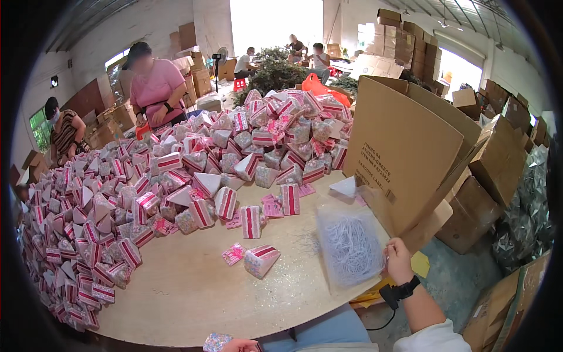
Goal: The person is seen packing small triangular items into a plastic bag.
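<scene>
At the lower edge, my left hand [240, 346] is closed on a cake-slice ornament [217, 342]; only its glittery end shows, the rest is cut off. My right hand [399, 258], with a black band on the wrist, is closed at the right edge of a clear plastic bag [324, 258] full of white strings [352, 246]. What those fingers pinch is too small to make out. Another ornament [261, 260], pink and white with glitter, lies on its side beside a pink tag [233, 254]. Two more stand farther back, one ornament [251, 222] left of the other [290, 200].
A large heap of cake-slice ornaments [193, 158] covers the table's [193, 287] left and far side. A tall open cardboard box [399, 141] stands right of the string bag. Beyond the heap, a person in pink [157, 88] stands; others sit farther back. More cartons [498, 158] are stacked right.
</scene>
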`<state>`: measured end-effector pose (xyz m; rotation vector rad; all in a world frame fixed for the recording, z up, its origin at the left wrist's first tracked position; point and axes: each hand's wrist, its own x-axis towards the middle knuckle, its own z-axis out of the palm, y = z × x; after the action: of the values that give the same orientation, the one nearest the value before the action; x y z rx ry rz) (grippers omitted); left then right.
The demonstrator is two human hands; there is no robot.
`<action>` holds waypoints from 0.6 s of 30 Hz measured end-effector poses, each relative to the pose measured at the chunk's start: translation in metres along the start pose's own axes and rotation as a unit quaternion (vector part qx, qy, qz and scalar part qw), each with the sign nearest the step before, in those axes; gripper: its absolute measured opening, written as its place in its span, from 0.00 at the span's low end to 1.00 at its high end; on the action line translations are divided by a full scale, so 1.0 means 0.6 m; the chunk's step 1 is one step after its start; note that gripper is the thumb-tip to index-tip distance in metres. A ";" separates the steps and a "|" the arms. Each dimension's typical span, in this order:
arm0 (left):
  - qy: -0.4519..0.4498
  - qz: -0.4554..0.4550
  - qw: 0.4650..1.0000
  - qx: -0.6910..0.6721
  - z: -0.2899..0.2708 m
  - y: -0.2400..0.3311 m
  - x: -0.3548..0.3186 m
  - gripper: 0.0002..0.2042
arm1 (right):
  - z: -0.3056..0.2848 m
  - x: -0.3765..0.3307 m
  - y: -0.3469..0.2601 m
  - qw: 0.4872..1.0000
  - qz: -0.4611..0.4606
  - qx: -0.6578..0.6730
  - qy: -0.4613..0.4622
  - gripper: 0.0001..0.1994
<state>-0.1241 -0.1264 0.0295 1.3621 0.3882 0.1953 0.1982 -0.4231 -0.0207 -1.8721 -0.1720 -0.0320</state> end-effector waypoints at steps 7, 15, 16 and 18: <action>-0.012 0.009 1.000 0.020 0.000 -0.001 0.000 0.11 | 0.039 -0.012 -0.088 0.991 0.070 -0.028 -0.113 0.07; -0.001 0.005 1.000 -0.008 -0.006 0.003 -0.014 0.11 | -0.007 -0.002 -0.076 0.986 0.116 -0.035 -0.114 0.08; 0.001 -0.003 1.000 -0.027 -0.005 0.011 -0.017 0.11 | -0.022 -0.003 -0.069 0.987 0.124 -0.045 -0.095 0.08; 0.004 -0.010 0.999 -0.032 -0.007 0.015 -0.017 0.11 | -0.056 -0.007 -0.061 0.986 0.140 -0.067 -0.054 0.08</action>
<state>-0.1345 -0.1246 0.0390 1.2935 0.3995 0.1953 0.1915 -0.4448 0.0237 -2.0182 0.0209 0.2569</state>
